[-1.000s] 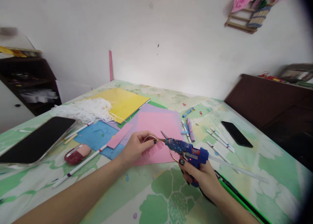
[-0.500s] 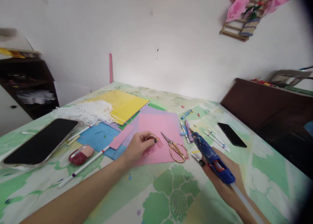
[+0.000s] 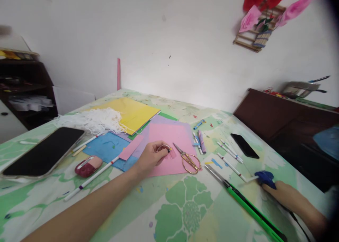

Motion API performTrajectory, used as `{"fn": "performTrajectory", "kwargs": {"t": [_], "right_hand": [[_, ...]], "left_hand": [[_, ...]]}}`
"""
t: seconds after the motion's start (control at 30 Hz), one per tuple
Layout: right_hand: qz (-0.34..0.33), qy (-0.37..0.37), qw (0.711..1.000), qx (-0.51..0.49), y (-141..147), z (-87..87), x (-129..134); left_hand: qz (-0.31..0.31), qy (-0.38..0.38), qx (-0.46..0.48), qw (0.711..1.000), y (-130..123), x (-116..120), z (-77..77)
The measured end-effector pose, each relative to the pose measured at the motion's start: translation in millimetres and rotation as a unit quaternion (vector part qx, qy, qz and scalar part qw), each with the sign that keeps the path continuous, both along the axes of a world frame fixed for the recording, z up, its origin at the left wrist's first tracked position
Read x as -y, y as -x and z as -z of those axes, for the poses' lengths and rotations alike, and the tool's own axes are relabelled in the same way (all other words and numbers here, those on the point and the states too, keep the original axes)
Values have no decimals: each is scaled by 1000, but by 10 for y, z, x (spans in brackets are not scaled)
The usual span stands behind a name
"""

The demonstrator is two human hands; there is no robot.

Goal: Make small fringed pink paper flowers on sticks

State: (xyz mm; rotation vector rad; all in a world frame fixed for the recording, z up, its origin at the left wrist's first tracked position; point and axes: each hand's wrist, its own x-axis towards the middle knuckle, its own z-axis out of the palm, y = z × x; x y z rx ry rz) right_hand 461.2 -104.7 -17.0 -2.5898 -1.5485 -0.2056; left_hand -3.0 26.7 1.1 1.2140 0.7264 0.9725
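My left hand (image 3: 153,155) is closed in a pinch over the pink sheet (image 3: 169,132), holding a small pink fringed paper piece (image 3: 172,153) with a thin white loop. Out at the right, my right hand (image 3: 286,194) is wrapped round a blue glue gun (image 3: 265,178), low over the table. Gold-handled scissors (image 3: 191,161) lie open just right of my left hand. Between the hands lies a green utility knife (image 3: 249,206), its blade out. White sticks (image 3: 231,166) lie near the glue gun.
At left are a large phone (image 3: 43,152), a red and pink case (image 3: 88,165), white yarn (image 3: 92,120), and a yellow sheet (image 3: 137,109) over coloured sheets. A smaller phone (image 3: 244,145) lies at right. A wall stands behind the table.
My right hand has moved right and lower with the glue gun, turning it and uncovering the utility knife and a white stick. My left hand has stayed nearly still.
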Motion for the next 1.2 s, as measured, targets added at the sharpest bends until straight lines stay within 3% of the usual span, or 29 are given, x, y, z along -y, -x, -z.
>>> {"fn": "performTrajectory", "kwargs": {"t": [0.03,0.1,0.17,0.23,0.3,0.43,0.6,0.83,1.03,1.2], "right_hand": [[23,46,999,-4,79,-35,-22],[16,22,998,62,440,-174,-108],[-101,-38,993,51,1006,-354,-240],[-221,-85,968,-78,1646,-505,-395],[-305,-94,921,-223,2224,-578,-547],[-348,-80,844,-402,2907,-492,-780],[-315,-122,809,-482,3059,-313,-859],[-302,-142,768,-547,3081,-270,-777],[-331,-159,758,-540,3082,-253,-745],[-317,-157,769,-533,3082,-243,-718]], "left_hand": [[1,-3,-2,1000,-1,3,0],[1,-6,-10,1000,-3,8,-2],[3,-10,-19,1000,-6,13,-4],[8,-13,-27,1000,-8,14,-1],[12,-18,-37,999,-8,15,7],[7,-24,-54,998,0,25,17],[7,-18,-45,999,3,40,6],[4,-11,-61,998,-34,58,-9],[7,-24,-73,997,-54,83,16],[10,-24,-86,996,-48,100,3]]}}
